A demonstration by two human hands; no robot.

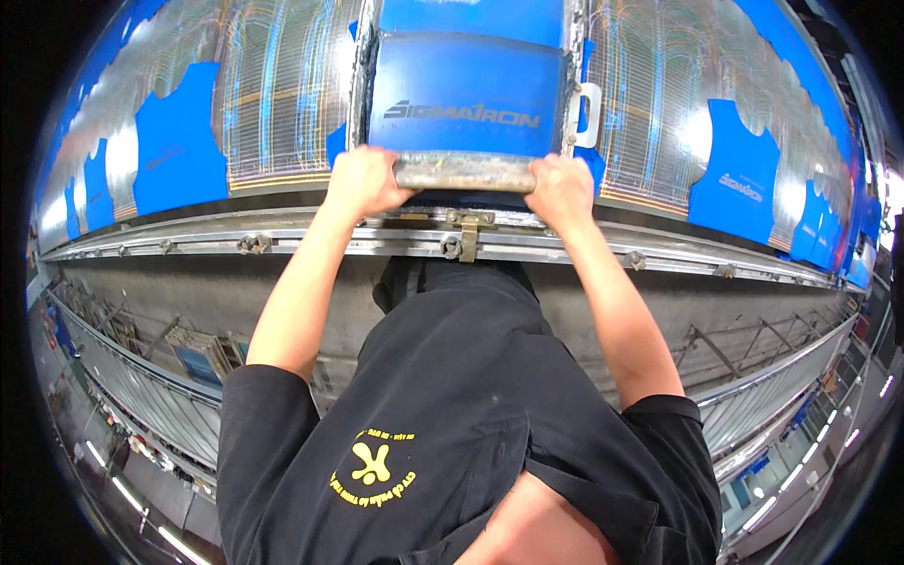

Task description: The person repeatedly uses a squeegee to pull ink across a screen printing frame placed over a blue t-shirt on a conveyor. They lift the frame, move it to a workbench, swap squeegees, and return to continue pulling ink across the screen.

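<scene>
Both hands close around the lower metal edge of a blue-faced framed panel [461, 99]: the left hand [363, 181] at its left corner, the right hand [562, 191] at its right. The panel seems to sit in a slot among shiny metal sheets [273, 89], above a grey metal rail [282, 235] with a small latch [468, 229].

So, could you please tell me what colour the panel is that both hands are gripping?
Blue, with a worn grey metal lower edge; the panel shows best in the head view.
</scene>
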